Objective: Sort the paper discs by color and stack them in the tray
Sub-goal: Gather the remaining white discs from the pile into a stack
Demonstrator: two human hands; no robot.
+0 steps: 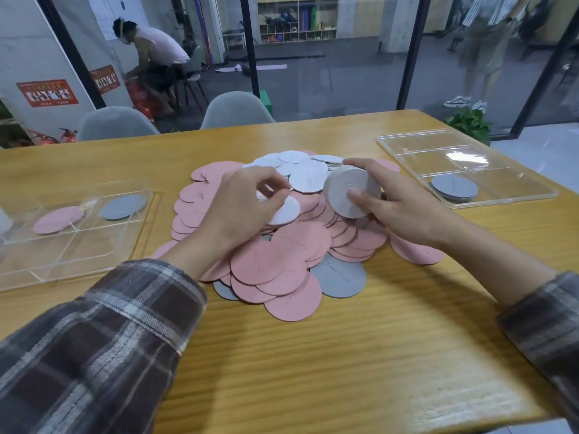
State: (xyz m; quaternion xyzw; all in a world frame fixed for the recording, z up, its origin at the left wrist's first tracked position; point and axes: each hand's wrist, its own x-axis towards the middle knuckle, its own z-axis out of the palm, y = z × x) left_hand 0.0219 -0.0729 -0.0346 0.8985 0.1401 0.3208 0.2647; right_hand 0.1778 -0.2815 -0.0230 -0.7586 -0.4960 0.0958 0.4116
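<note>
Over the pile (260, 261), the left hand (244, 208) pinched a white disc (285, 211); the right hand (398, 208) gripped a white stack (344, 192). Light, floppy paper probably suited edge grips.

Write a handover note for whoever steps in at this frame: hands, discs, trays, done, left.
Left hand pinches one white disc. Right hand grips a white stack above the pile.
Left tray holds a pink stack and a grey stack; right tray holds a second grey stack.
Done: those few stacks.
Left: white not yet in a tray; most pink, some white and a few grey discs lie on the table.
</note>
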